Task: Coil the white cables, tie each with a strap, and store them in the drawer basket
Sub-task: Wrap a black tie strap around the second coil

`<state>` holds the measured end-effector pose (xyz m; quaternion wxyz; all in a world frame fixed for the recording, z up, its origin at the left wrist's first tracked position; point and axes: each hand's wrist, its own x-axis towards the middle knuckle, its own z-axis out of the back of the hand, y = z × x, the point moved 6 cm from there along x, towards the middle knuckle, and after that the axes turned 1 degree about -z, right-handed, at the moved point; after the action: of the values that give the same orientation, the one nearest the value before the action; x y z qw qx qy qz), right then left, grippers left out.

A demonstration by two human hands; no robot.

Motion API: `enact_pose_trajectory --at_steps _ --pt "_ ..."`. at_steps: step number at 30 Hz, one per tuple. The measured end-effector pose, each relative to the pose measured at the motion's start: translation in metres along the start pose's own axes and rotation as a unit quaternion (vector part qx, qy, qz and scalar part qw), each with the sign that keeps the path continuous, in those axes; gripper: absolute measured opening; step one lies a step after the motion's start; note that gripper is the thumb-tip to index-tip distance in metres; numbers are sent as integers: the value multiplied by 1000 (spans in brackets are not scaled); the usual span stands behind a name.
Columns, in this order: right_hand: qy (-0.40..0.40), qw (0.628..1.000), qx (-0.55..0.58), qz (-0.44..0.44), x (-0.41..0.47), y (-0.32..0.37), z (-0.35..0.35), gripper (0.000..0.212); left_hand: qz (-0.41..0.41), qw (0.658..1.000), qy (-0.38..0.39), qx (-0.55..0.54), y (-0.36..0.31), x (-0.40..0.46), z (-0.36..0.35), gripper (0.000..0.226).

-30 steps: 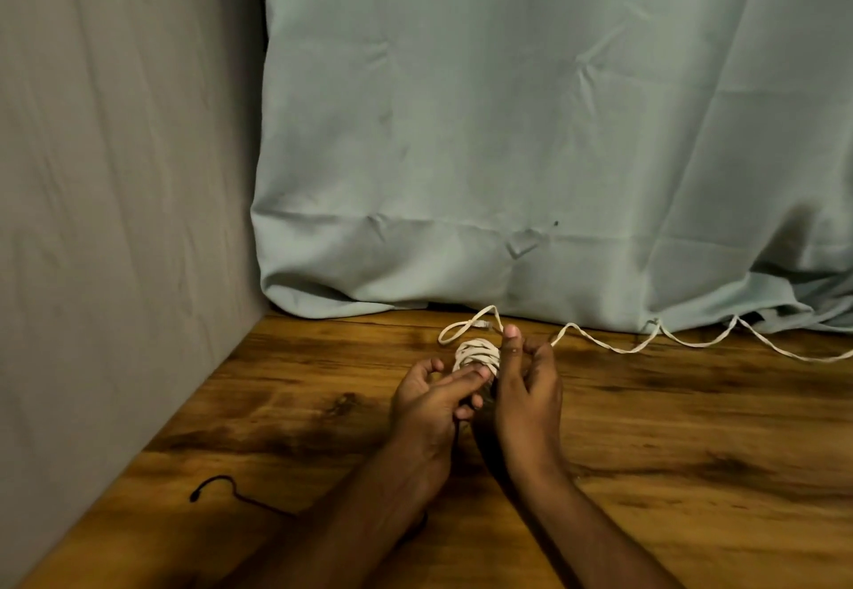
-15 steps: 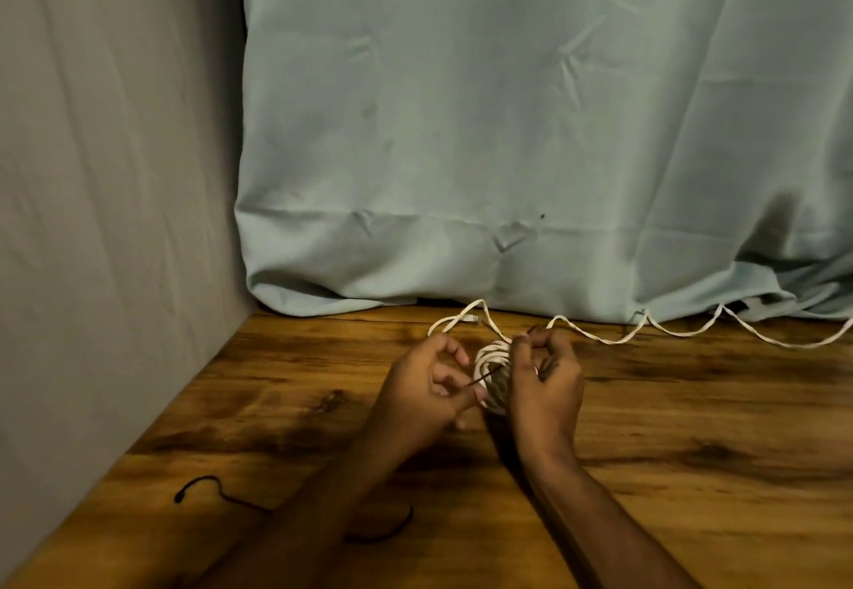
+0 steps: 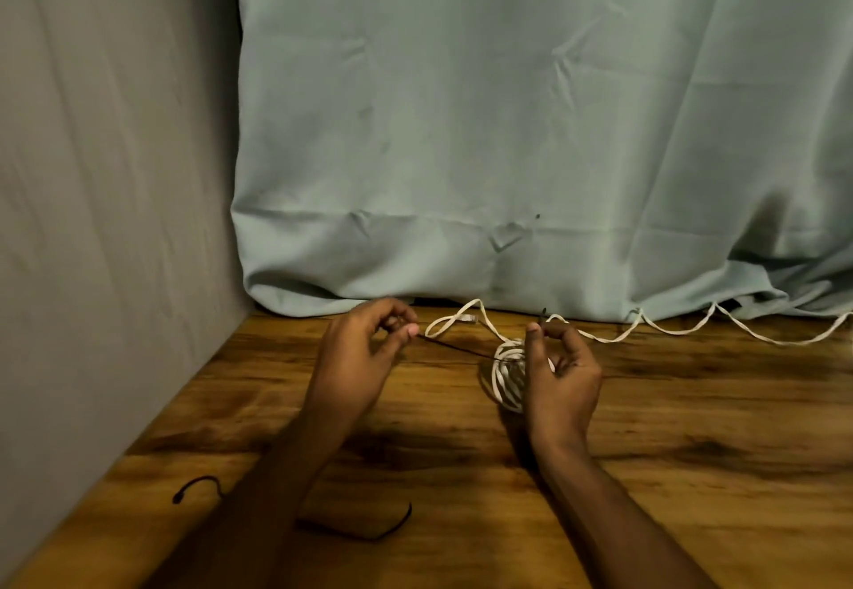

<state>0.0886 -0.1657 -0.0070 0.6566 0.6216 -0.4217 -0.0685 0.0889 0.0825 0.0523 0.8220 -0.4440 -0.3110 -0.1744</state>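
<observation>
- Head view looks down on a wooden bench (image 3: 692, 427) set against a pale green curtain (image 3: 507, 127), with a grey wall (image 3: 106, 173) on the left.
- Left hand (image 3: 357, 357) pinches one end of a thin black strap (image 3: 457, 348) between thumb and fingertip, the other fingers loosely curled.
- Right hand (image 3: 556, 374) pinches the strap's other end (a short tip pokes up above the thumb), fingers curled beside the coil.
- Strap runs taut between the two hands and passes around the white cable (image 3: 505, 376), which sits coiled on the bench, just left of the right palm.
- Cable's loose tail trails right along the curtain's hem; its plug end loops to the left of the coil.
- Another black strap (image 3: 198, 487) lies near the bench's left edge, partly hidden under the left forearm.
</observation>
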Motion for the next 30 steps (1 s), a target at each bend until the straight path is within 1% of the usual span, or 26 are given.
enact_pose_trajectory --at_steps 3,4,7,9,11,13,15,17,20,21,23,26,28,30 --pt "10 1000 0 6 -1 2 -2 10 5 999 -7 -49 -2 -1 -1 20" --pt "12 1000 3 6 -2 3 -2 10 -5 999 -12 -39 -2 -1 0 22" --pt "19 1000 8 15 -4 7 -4 13 -51 995 -12 82 -7 -2 1 31" --pt "17 1000 11 14 -5 5 -5 12 -41 989 2 143 -5 -3 -1 38" --pt "17 1000 16 18 -5 5 -5 9 -36 979 45 193 2 -4 -8 35" --pt "14 999 19 22 -4 6 -3 8 -54 961 133 236 11 -7 -22 25" --pt "13 999 27 31 -3 8 -1 9 -61 936 211 275 20 -12 -32 21" --pt "11 999 23 33 -1 8 0 8 -66 922 227 305 24 -14 -34 21" --pt "-4 999 10 30 3 6 3 4 -54 926 192 321 22 -10 -24 18" --pt "-8 1000 6 28 4 4 3 4 -39 929 185 317 23 -9 -20 17" --pt "-5 1000 9 20 3 2 2 6 -5 934 196 298 28 -10 -19 16" --pt "6 1000 8 17 2 0 0 8 42 951 195 237 35 -13 -23 16" --pt "9 1000 1 22 2 -1 0 8 72 972 162 152 37 -10 -24 20" --pt "9 1000 -2 23 2 -1 0 7 110 987 116 20 38 -7 -22 21"
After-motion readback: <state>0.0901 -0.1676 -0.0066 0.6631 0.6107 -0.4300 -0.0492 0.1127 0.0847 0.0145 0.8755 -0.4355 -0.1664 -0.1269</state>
